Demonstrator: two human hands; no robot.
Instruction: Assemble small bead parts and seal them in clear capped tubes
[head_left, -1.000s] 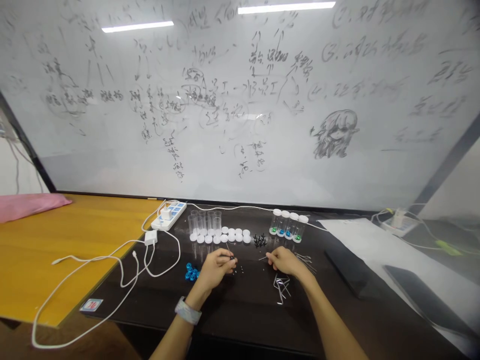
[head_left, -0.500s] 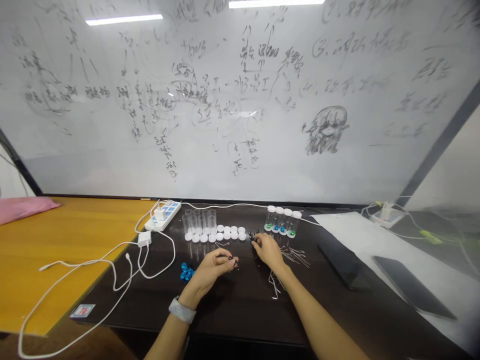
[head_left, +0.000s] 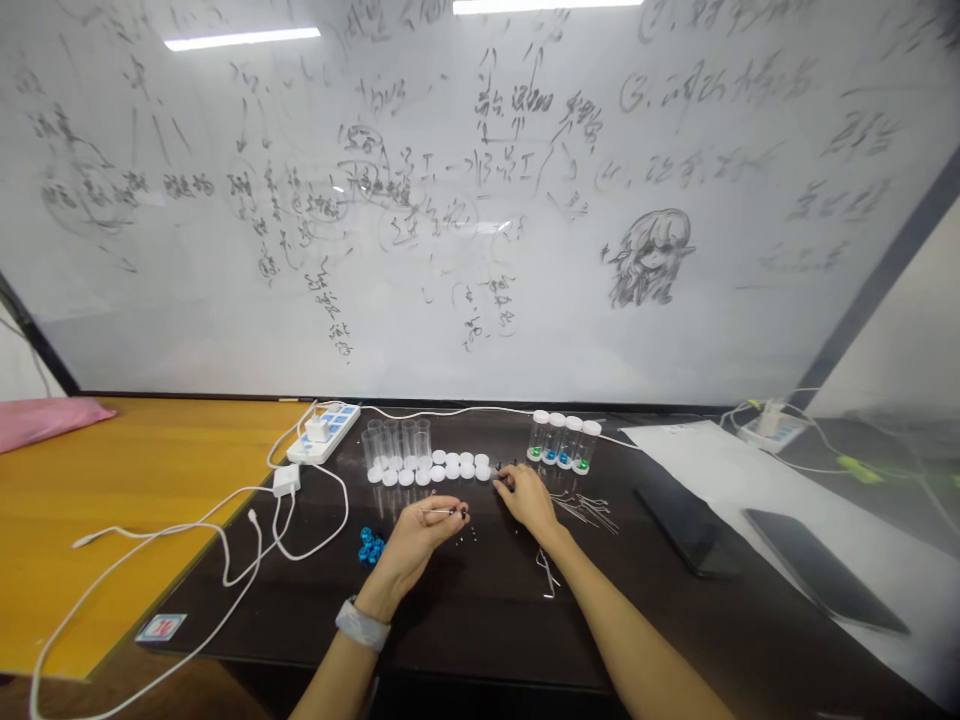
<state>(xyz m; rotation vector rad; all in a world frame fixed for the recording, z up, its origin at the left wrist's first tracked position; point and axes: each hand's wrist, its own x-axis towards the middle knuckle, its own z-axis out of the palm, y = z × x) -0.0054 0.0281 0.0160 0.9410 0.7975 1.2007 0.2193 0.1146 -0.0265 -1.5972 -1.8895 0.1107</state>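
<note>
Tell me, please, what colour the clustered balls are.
The balls are shiny blue, best seen in the head view.

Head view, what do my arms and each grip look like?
Your left grip is an ungloved hand, with a broad, pale grey band around the wrist. Your right grip is ungloved too, with no band visible. No sleeve shows on the left forearm or right forearm.

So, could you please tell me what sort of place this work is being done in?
Probably an office or a meeting room: a large whiteboard covered in handwriting and a drawing rises behind a dark table, and a white power strip with cables lies on it.
</note>
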